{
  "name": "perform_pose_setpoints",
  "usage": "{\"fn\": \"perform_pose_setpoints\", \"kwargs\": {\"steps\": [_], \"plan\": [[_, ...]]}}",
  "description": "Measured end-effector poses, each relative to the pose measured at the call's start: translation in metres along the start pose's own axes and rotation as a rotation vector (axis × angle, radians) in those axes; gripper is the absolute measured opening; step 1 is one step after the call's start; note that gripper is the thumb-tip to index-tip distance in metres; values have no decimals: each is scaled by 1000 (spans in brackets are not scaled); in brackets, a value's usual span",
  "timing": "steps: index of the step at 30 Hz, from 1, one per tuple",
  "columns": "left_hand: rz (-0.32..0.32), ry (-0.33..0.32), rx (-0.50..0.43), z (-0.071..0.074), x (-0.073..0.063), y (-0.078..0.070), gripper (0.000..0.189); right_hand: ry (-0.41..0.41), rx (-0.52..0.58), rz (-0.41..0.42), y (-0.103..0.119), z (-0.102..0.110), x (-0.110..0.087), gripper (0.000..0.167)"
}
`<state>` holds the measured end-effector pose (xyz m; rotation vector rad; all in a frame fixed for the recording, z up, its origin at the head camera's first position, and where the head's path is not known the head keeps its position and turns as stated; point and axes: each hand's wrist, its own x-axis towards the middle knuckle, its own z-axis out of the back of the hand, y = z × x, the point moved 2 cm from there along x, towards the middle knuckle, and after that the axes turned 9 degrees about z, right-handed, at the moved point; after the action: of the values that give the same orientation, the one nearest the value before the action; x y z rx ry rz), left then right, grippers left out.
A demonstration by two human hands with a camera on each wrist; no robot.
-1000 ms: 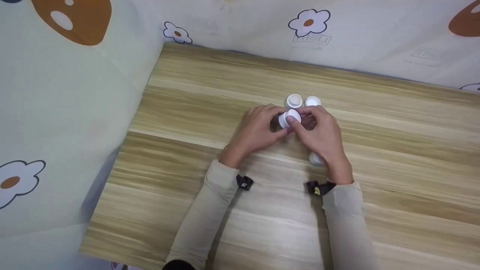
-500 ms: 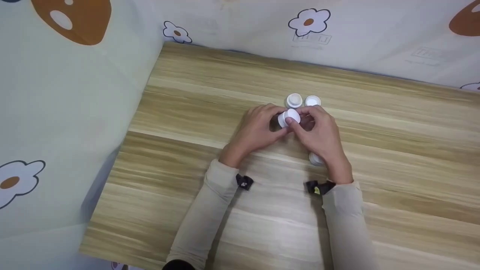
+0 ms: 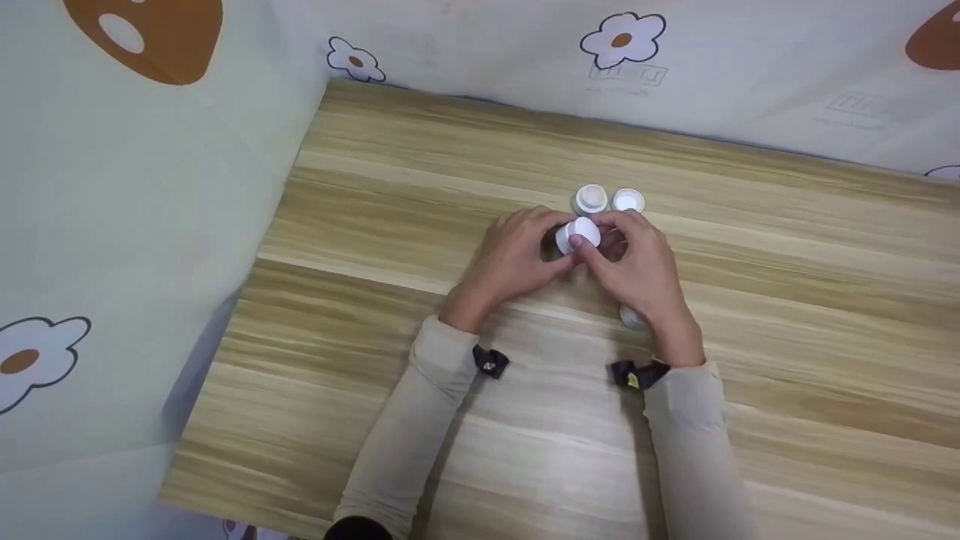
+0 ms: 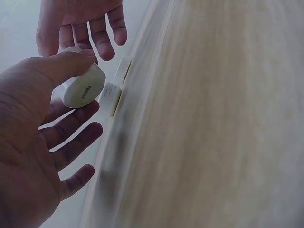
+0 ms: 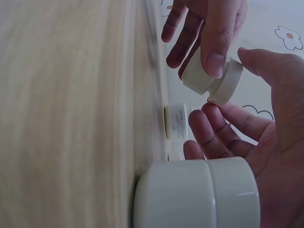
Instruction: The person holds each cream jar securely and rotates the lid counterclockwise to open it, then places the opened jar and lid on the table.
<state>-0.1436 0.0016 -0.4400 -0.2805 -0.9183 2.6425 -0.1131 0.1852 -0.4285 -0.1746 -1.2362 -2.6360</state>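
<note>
- While the left hand (image 3: pixel 514 259) holds the body of a small white jar (image 5: pixel 194 76), the right hand (image 3: pixel 643 264) holds its white lid (image 5: pixel 231 81); both hands meet near the middle of the head view, above a wood-grain worktop (image 3: pixel 360 225).
- Left fingers: narrowed around the jar body, thumb on one side and forefinger on the other; in the left wrist view, the remaining fingers are spread apart.
- Right fingers: pinching the lid, with the thumb at one edge and fingertips at the opposite edge.
- The jar is tilted and raised off the worktop. In the right wrist view, a narrow groove shows between body and lid; whether the two touch inside it, I cannot tell. Dark print on the jar is too small to read.
- Just beyond the hands stands an uncovered white jar (image 3: pixel 592 198), upright, with a white round cap-like piece (image 3: pixel 628 200) just beside it on its right.
- Near the right wrist, partly hidden by it in the head view, a third jar (image 5: pixel 178 194) stands upright on the worktop with its lid on.
- Both arms wear pale sleeves (image 3: pixel 397 435), each with a small black device (image 3: pixel 491 363) at the wrist.
- Behind the worktop hangs a pale backdrop (image 3: pixel 480 45) printed with outlined flowers.
</note>
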Motion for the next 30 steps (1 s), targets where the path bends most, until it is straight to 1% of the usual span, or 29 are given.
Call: {"fn": "perform_pose_setpoints", "kwargs": {"steps": [12,17,23,30], "plan": [[-8,-14,10,0,1,-1,50,-38,-8,36,1,0,0,31],[6,-7,14,0,-1,1,52,-41,-15,28,2,-1,1,32],[0,-3,9,1,-1,1,54,-58,-4,23,2,0,0,32],[-7,-15,-9,0,-1,1,52,-70,-3,25,0,0,-1,32]]}}
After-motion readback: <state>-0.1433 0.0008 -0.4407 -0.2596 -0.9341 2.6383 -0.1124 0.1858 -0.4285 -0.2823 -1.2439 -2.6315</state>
